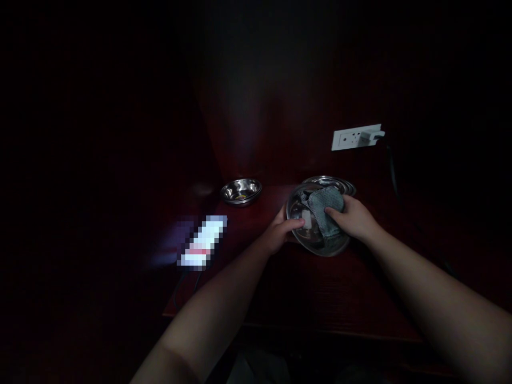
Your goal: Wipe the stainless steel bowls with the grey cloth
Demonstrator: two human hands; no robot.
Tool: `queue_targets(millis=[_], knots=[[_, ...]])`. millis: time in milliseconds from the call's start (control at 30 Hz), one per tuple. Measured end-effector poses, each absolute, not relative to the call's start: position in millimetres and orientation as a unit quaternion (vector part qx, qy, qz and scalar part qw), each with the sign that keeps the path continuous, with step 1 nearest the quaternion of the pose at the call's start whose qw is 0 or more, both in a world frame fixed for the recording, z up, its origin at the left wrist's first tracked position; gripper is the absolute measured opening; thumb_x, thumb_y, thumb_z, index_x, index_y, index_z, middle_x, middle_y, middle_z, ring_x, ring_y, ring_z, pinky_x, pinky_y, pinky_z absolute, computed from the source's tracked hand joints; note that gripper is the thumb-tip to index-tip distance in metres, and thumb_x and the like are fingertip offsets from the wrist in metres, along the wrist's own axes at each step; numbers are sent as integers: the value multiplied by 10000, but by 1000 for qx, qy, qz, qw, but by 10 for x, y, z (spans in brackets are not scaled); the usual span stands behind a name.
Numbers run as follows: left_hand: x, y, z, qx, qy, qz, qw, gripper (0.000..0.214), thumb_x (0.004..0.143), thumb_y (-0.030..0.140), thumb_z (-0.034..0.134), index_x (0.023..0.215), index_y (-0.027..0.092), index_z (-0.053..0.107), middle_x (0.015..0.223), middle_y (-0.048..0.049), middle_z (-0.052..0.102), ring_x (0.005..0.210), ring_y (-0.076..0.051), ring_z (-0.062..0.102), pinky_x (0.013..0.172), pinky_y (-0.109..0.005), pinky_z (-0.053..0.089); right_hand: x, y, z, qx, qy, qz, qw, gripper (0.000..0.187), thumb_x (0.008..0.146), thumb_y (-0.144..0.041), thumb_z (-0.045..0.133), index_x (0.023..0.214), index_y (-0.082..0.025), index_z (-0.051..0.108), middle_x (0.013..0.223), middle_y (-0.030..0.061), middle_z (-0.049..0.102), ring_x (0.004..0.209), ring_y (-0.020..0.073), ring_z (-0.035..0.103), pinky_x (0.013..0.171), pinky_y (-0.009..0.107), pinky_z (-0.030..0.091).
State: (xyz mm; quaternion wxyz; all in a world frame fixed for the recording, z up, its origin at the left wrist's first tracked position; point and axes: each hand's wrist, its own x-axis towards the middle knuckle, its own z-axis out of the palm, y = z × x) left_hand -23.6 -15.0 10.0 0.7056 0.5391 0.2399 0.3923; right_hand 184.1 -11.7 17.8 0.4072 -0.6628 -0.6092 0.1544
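Note:
My left hand grips a shiny metal bowl by its left side, thumb over the rim and fingers hidden beneath. The bowl is tilted, its inside facing me, with a pale rectangular patch showing near my thumb. In my right hand is a grey-green cloth, pressed against the inside of the bowl on its right. Just behind the held bowl, more round metal dishes sit on the dark red table, partly covered by it.
Left of the hands stand small stacked metal bowls with something yellowish inside. A lit, pixelated screen lies nearer, with a cable running from it. On the back wall is a white socket panel with a plug and cord. The table's front edge crosses below.

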Motion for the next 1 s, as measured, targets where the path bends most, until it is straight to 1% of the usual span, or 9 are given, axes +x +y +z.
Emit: queue_targets(millis=[100, 233, 500, 667, 767, 1000], knots=[[-245, -141, 97, 545, 236, 378, 710, 752, 679, 313, 667, 1356, 316, 341, 1234, -99, 547, 963, -275, 597, 679, -376, 522, 1842, -129, 187, -657, -615, 159, 407, 302, 738, -291, 587, 1000, -143, 605, 908, 100, 684, 789, 217, 651, 701, 317, 500], [-245, -129, 75, 544, 234, 372, 715, 764, 672, 335, 669, 1357, 308, 333, 1219, -100, 558, 947, -274, 602, 680, -388, 521, 1838, -140, 192, -653, -620, 150, 408, 282, 738, -290, 582, 979, -147, 612, 887, 90, 682, 778, 209, 647, 706, 316, 498], [-214, -134, 19, 526, 231, 392, 719, 724, 701, 328, 666, 1351, 289, 350, 1272, -106, 542, 1020, -280, 590, 764, -401, 503, 1847, -127, 185, -645, -623, 154, 416, 270, 738, -299, 583, 968, -159, 604, 875, 83, 680, 766, 212, 647, 698, 326, 503], [-185, -121, -12, 503, 208, 419, 727, 681, 698, 325, 666, 1320, 238, 404, 1200, -104, 593, 1031, -271, 591, 845, -416, 473, 1838, -113, 160, -646, -620, 162, 416, 261, 742, -300, 583, 963, -161, 603, 878, 92, 682, 770, 222, 648, 698, 344, 505], [-178, -113, -22, 499, 200, 428, 727, 655, 705, 337, 654, 1306, 213, 424, 1162, -111, 611, 1018, -277, 597, 830, -414, 478, 1840, -97, 141, -640, -622, 170, 418, 267, 749, -299, 581, 975, -159, 603, 893, 98, 683, 776, 220, 651, 698, 342, 507], [-176, -99, -48, 501, 196, 431, 725, 615, 723, 339, 635, 1293, 207, 443, 1198, -118, 590, 1011, -283, 600, 805, -415, 487, 1832, -118, 171, -651, -623, 166, 401, 285, 755, -319, 572, 983, -151, 606, 884, 91, 682, 763, 210, 645, 688, 329, 497]])
